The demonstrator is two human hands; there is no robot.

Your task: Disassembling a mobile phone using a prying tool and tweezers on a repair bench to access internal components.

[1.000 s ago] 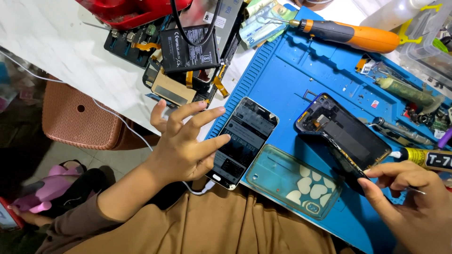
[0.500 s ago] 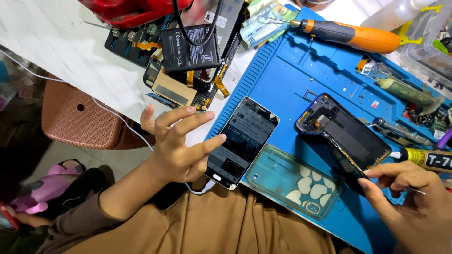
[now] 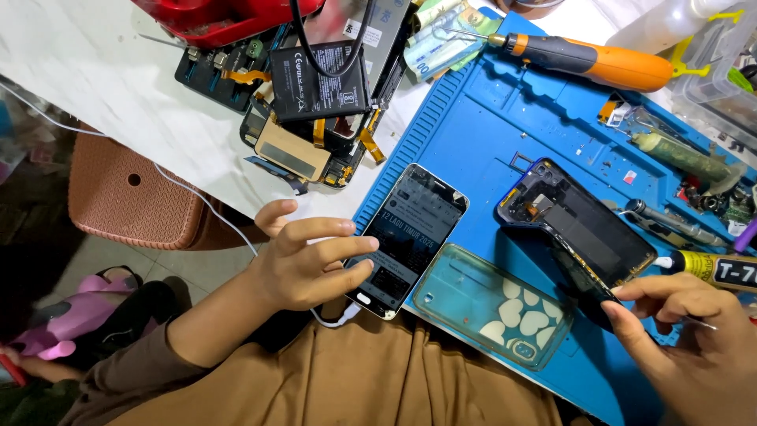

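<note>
My left hand (image 3: 307, 264) lies at the near left edge of the blue work mat (image 3: 489, 142), fingers spread, with fingertips touching the lit screen of a white-framed phone (image 3: 410, 237) that has a white cable in its bottom. My right hand (image 3: 690, 331) is at the lower right, fingers pinched on a thin metal tool (image 3: 700, 322) at the lifted edge of an opened phone (image 3: 579, 237) whose dark screen is tilted up from its frame. A clear phone case with white heart shapes (image 3: 493, 304) lies between the two phones.
An orange and black electric screwdriver (image 3: 591, 63) lies at the mat's far edge. Dismantled phone parts and a black battery (image 3: 319, 83) sit on the white table at the upper left. A glue tube (image 3: 710, 268) and small tools crowd the right. A brown stool (image 3: 130, 193) stands at the left.
My left hand has slid slightly toward me along the lit phone, its fingers drawn closer together on the lower screen. My right hand stays at the opened phone's edge.
</note>
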